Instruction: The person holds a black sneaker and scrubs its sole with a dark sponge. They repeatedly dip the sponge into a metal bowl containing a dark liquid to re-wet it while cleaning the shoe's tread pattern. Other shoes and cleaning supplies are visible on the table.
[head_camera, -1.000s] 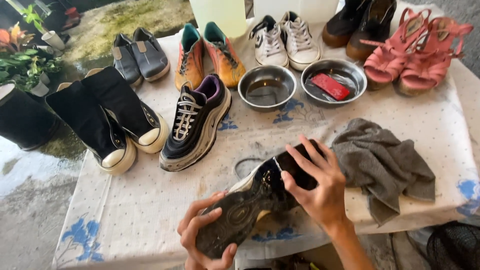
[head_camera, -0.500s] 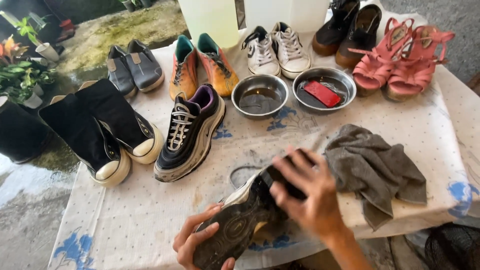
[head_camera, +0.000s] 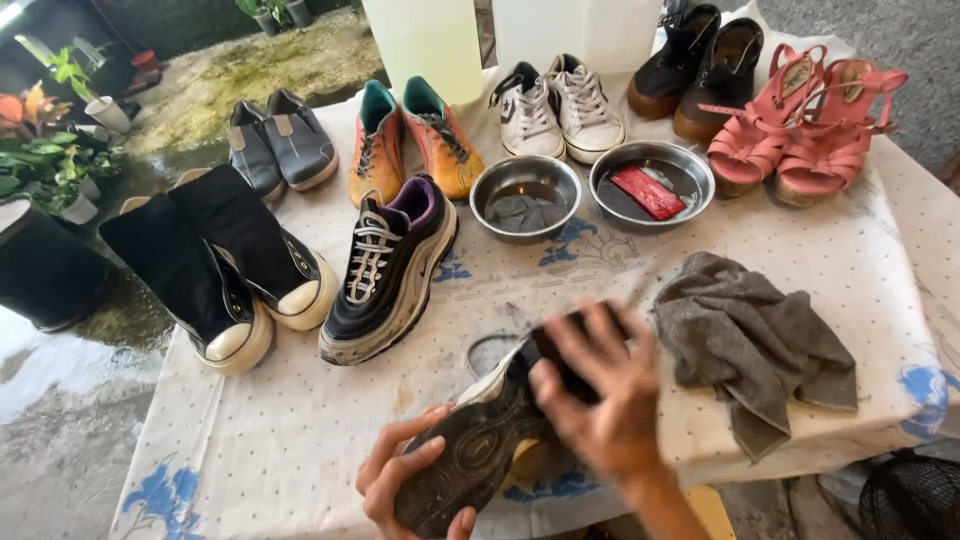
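At the near edge of the table (head_camera: 300, 440), a dark sneaker (head_camera: 480, 450), turned sole-up, is gripped at its lower end by the left hand (head_camera: 400, 485), fingers wrapped around it. Its upper end is covered by the right hand (head_camera: 600, 385), pressed on a dark object that is blurred; the grip cannot be told. A grey rag (head_camera: 750, 340) lies just beside.

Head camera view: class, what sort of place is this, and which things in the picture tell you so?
Probably an outdoor shoe-cleaning spot. Pairs of shoes line a cloth-covered table, two metal bowls and a grey rag sit by them, and wet ground with potted plants lies beside. The left hand holds a sneaker sole-up; the right hand is on it.
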